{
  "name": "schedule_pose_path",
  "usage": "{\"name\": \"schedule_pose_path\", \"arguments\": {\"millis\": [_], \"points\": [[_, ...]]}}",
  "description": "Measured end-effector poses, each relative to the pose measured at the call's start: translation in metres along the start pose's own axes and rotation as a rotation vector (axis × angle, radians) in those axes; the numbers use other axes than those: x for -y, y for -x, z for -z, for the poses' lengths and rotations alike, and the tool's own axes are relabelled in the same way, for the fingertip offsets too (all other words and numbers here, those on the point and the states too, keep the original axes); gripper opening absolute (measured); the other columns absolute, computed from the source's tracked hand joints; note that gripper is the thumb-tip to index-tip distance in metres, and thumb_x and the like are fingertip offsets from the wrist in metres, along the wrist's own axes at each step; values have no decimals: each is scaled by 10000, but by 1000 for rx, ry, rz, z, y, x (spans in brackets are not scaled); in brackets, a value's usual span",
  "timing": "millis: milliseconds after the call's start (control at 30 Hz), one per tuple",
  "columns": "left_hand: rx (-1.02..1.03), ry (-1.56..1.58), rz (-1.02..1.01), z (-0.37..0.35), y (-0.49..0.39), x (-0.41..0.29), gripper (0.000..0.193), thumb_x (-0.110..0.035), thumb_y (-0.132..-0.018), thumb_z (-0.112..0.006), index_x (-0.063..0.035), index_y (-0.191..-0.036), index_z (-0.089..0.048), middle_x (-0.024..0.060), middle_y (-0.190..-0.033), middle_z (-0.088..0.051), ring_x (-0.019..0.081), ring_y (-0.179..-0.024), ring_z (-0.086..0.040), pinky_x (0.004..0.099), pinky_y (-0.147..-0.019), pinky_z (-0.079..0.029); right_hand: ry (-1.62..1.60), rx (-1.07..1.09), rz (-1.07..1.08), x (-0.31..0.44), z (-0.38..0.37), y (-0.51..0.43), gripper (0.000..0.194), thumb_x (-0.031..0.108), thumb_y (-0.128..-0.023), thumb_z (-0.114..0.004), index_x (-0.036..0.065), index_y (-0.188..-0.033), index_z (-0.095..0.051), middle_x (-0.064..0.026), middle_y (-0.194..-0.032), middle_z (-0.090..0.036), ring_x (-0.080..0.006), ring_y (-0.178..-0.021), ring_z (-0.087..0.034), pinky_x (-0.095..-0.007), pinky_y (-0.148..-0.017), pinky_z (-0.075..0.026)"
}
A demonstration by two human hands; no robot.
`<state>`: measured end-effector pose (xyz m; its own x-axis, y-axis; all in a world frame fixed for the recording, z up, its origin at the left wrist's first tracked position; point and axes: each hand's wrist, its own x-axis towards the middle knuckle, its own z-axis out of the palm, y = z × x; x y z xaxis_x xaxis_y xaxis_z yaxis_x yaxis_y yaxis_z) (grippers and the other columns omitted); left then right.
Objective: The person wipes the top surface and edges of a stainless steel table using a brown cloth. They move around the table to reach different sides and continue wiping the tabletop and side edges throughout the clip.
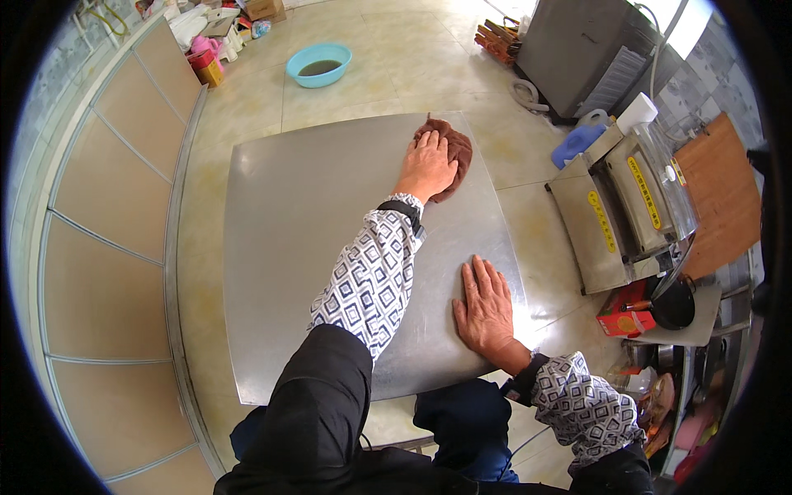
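Observation:
My left hand (428, 162) lies palm down on a brown cloth (459, 154) at the far right corner of a metal-topped table (297, 247). Its fingers press the cloth, which is bunched and spreads out past the thumb side. Flat on the same tabletop, near its right edge, rests my right hand (486, 309) with nothing in it. Its thumb stands apart from the fingers. Both forearms wear patterned sleeve covers, and the left arm crosses over the middle of the table.
A light blue basin (318, 65) holding dark water stands on the tiled floor beyond the table. To the right are a steel machine (619, 210), a blue jug (578, 143) and a black pan (674, 306). Panelled cabinet doors (111, 284) line the left.

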<state>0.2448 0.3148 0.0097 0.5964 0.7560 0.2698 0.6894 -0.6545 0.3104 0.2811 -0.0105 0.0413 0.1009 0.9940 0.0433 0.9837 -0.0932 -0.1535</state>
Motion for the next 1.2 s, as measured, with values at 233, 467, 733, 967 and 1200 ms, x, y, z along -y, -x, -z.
{"name": "schedule_pose_path", "arguments": {"millis": [233, 467, 733, 967, 1200], "points": [[9, -53, -50, 10, 26, -4, 619, -382, -1039, -569, 39, -1493, -562, 215, -1623, -495, 350, -1528, -422, 483, -1257, -340, -40, -18, -7, -2, 11, -7, 687, 319, -987, -603, -23, -1569, -473, -249, -1669, -396, -412, -1562, -343, -549, -1293, -252], [28, -50, -141, 55, 30, -35, 628, -376, -1031, -591, 45, -1494, -547, 229, -1602, -508, 360, -1521, -429, 478, -1269, -335, -156, -53, -75, -30, 53, -58, 679, 324, -988, -595, -13, -1567, -485, -235, -1663, -421, -394, -1564, -353, -541, -1301, -245], [151, -117, 37, 130, 35, -37, 629, -344, -1023, -633, 21, -1526, -534, 211, -1634, -481, 337, -1544, -410, 470, -1288, -320, -247, -117, -122, -120, 82, -130, 649, 283, -988, -627, 1, -1557, -492, -238, -1641, -444, -410, -1528, -395, -530, -1279, -298], [94, -277, 326, 210, 78, 71, 625, -324, -1022, -627, 51, -1514, -539, 244, -1647, -454, 403, -1532, -414, 494, -1277, -334, -219, -89, -195, -152, 64, -189, 628, 294, -1000, -622, 7, -1548, -511, -211, -1644, -452, -404, -1522, -397, -509, -1287, -296], [31, -386, 409, 244, 156, 55, 650, -315, -1000, -638, 87, -1501, -535, 280, -1631, -454, 425, -1521, -420, 499, -1281, -323, -177, -101, -168, -119, 64, -191, 619, 299, -1008, -615, 25, -1553, -512, -199, -1644, -458, -385, -1526, -402, -512, -1281, -304]]}}
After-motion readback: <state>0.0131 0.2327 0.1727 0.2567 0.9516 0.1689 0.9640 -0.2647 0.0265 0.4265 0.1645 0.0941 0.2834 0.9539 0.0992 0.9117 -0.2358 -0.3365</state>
